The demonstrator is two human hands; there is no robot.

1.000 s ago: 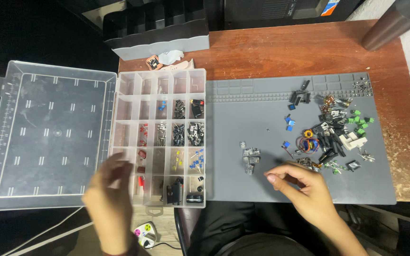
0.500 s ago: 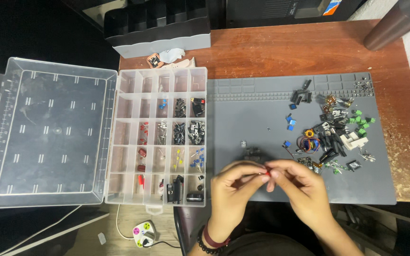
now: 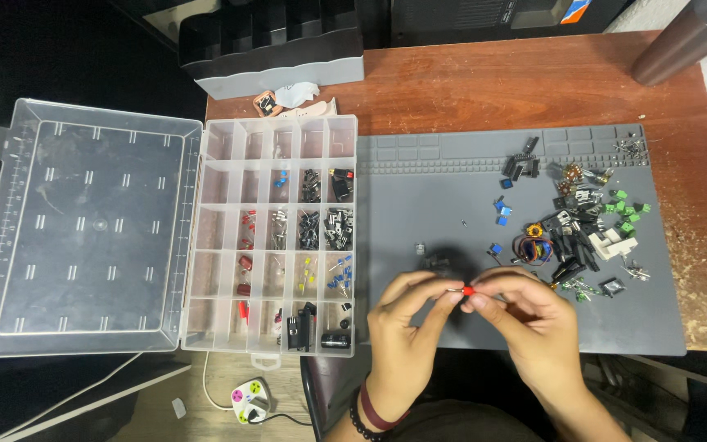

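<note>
Head view: a small red component (image 3: 468,290) was seen pinched between the fingertips of both hands, held just above the near edge of the grey work mat (image 3: 452,205) on the wooden tabletop (image 3: 484,82). The left hand (image 3: 407,336), with dark bands worn at the wrist, had its grip clenched on one end of the red part, and the right hand (image 3: 533,319) had its grip closed on the other end, so that the two hands were brought together, touching at the fingertips. A few small dark parts (image 3: 435,260) were laid on the mat just beyond the hands. A loose pile of mixed components (image 3: 578,225) was spread over the right part of the mat. To the left of the mat, a clear compartment box (image 3: 276,237) was placed with its lid (image 3: 83,225) folded open.
</note>
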